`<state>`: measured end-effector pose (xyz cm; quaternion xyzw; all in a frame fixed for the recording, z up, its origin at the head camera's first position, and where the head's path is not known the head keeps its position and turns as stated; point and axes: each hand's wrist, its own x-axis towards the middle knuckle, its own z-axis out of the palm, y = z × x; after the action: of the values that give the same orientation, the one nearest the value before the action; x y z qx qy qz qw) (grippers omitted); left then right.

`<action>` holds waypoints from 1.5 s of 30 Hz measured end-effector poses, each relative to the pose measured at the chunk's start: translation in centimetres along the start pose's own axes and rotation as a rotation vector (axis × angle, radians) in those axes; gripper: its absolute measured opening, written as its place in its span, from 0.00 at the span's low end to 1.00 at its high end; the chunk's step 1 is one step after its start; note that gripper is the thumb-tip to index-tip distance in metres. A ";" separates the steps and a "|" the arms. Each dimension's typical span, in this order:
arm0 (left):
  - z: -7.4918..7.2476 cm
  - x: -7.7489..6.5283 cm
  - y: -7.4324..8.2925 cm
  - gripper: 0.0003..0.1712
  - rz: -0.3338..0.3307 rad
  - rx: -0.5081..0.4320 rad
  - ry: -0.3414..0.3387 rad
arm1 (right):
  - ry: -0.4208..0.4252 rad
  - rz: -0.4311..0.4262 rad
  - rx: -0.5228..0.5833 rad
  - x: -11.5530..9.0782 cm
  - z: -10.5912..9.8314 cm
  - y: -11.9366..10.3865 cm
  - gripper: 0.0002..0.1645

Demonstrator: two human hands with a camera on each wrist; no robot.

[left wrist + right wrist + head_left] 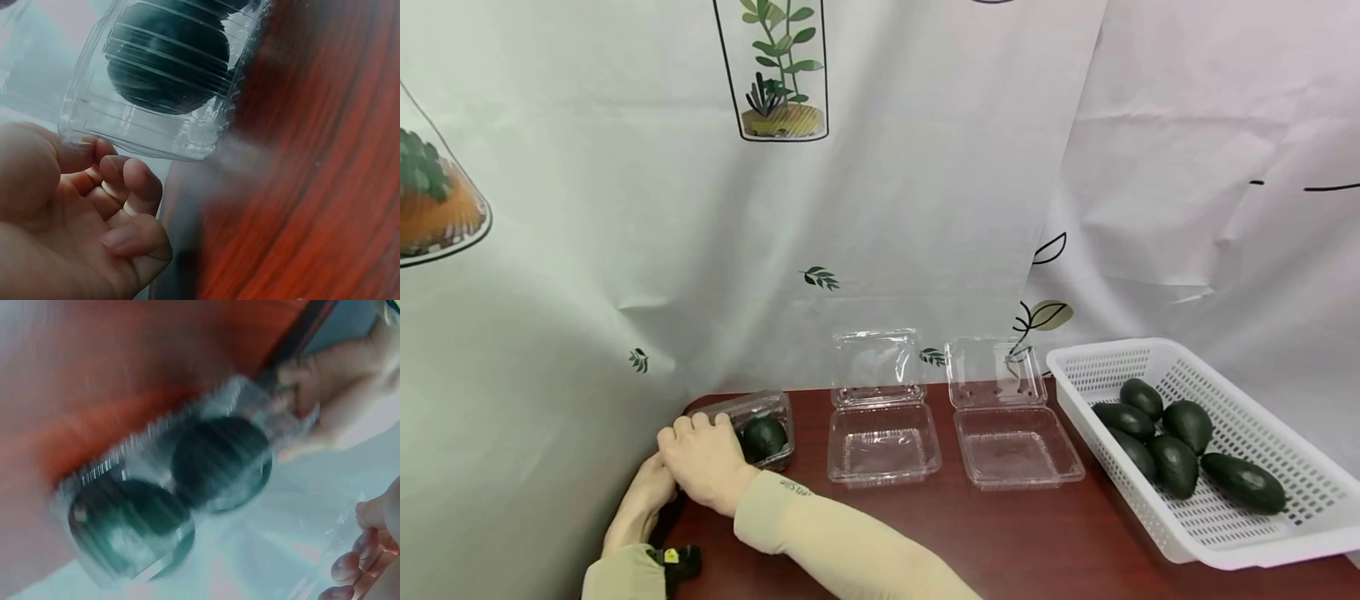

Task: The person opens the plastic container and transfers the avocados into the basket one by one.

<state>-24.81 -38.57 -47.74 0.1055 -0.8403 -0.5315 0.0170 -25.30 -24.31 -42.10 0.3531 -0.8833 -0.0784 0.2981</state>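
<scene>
A clear plastic clamshell container (780, 459) with dark green avocados (764, 437) in it is at the table's left end. In the left wrist view, my left hand (81, 212) pinches the container's end edge between thumb and fingers. My right hand (706, 458) lies across the container's left part in the head view, hiding that side. Its curled fingers (369, 550) hold the clear lid edge in the right wrist view. Two avocados (222, 462) show side by side through the plastic there, blurred.
Two open clamshell containers (883, 479) (1018, 481) stand on the dark red table (880, 542), lids raised at the back. A white perforated basket (1311, 500) holding several avocados (1242, 482) is at the right. Printed cloth (925, 167) hangs behind the table.
</scene>
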 end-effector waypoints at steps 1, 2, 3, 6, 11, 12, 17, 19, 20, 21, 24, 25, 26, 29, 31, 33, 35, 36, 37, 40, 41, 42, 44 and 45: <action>0.0 0.0 0.1 0.15 -0.014 0.006 -0.018 | -0.015 0.001 0.009 0.2 -0.2 0.5 0.05; 0.1 0.0 0.2 0.16 -0.019 0.014 -0.033 | -0.034 0.004 0.017 0.4 -0.4 1.0 0.06; 0.1 0.1 0.4 0.17 -0.023 0.026 -0.047 | -0.052 0.010 0.026 0.7 -0.6 1.6 0.08; 0.2 0.2 0.8 0.20 -0.015 0.058 -0.074 | -0.082 0.030 0.037 1.2 -0.8 3.5 0.10; 0.4 0.4 1.5 0.20 -0.004 0.091 -0.097 | -0.072 0.079 0.026 1.9 -0.6 6.6 0.07; 0.3 0.4 1.6 0.20 -0.002 0.098 -0.101 | -0.071 0.090 0.024 2.0 -0.5 7.1 0.07; 0.0 0.4 1.7 0.20 0.013 0.136 -0.132 | -0.064 0.136 0.017 2.1 0.0 9.6 0.08; -0.3 0.3 1.8 0.20 0.019 0.151 -0.134 | -0.069 0.141 0.022 2.1 0.1 10.2 0.09; -0.5 0.3 1.8 0.20 0.024 0.159 -0.134 | -0.074 0.147 0.031 2.1 0.1 10.5 0.10; -0.6 0.3 1.8 0.20 0.026 0.166 -0.133 | -0.083 0.153 0.041 2.2 0.2 10.8 0.12; -0.9 0.3 1.7 0.21 0.033 0.173 -0.138 | -0.120 0.181 0.071 2.4 0.5 11.5 0.21; -0.9 0.3 1.7 0.21 0.034 0.172 -0.142 | -0.134 0.199 0.081 2.5 0.6 11.7 0.24; -0.9 0.3 1.7 0.21 0.036 0.171 -0.147 | -0.142 0.215 0.088 2.6 0.8 11.9 0.26; -0.8 0.4 1.7 0.20 0.034 0.164 -0.150 | -0.165 0.248 0.109 2.9 1.5 12.6 0.30; -0.7 0.4 1.6 0.20 0.025 0.164 -0.147 | -0.186 0.267 0.136 3.0 1.8 12.9 0.32; -0.6 0.4 1.4 0.20 0.026 0.159 -0.151 | -0.209 0.286 0.162 2.9 2.2 13.2 0.32; -0.6 0.3 1.1 0.21 0.020 0.150 -0.158 | -0.240 0.307 0.184 2.6 2.3 13.3 0.32; -0.6 0.3 0.9 0.21 0.018 0.147 -0.162 | -0.255 0.313 0.192 2.3 2.4 13.4 0.32; -0.6 0.2 0.7 0.21 0.014 0.145 -0.165 | -0.265 0.314 0.199 2.0 2.4 13.3 0.31; -0.6 0.0 0.3 0.21 0.003 0.150 -0.162 | -0.287 0.285 0.220 1.3 2.3 13.0 0.25; -0.6 0.0 0.2 0.21 -0.003 0.154 -0.158 | -0.289 0.269 0.230 1.1 2.1 12.9 0.23; -0.6 -0.1 0.1 0.21 -0.006 0.154 -0.155 | -0.290 0.253 0.241 1.0 2.0 12.7 0.21; -0.6 -0.1 0.1 0.21 -0.008 0.155 -0.152 | -0.300 0.223 0.261 0.8 1.6 12.3 0.18; -0.6 -0.1 0.2 0.22 -0.013 0.154 -0.152 | -0.311 0.211 0.278 0.7 1.5 12.2 0.18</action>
<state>-24.70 -39.01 -47.34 0.0711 -0.8768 -0.4720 -0.0584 -33.61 -15.90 -38.70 0.2803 -0.9529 0.0220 0.1134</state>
